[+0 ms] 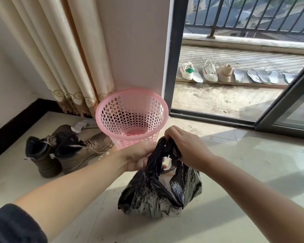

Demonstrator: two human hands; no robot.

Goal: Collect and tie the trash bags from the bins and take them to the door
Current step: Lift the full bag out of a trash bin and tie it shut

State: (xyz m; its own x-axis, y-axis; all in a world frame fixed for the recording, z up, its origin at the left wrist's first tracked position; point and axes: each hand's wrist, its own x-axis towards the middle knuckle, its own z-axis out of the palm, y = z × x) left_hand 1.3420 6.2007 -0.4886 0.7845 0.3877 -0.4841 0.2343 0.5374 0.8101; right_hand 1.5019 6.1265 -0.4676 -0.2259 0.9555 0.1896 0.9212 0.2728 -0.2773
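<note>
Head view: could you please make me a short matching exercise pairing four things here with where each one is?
Things:
1. Black plastic trash bag
2. Pink perforated plastic bin
3. Brown lace-up boots
4. White sneakers

Places:
A. Outside on the balcony ledge
B. On the floor left of the bin
C. Held at its top by both hands
D. Standing against the wall, no bag inside

Pairs: 1-C, 2-D, 3-B, 4-A

Both hands [165,151] grip black trash bag [158,193] w/ pink bin [132,116] behind.
</note>
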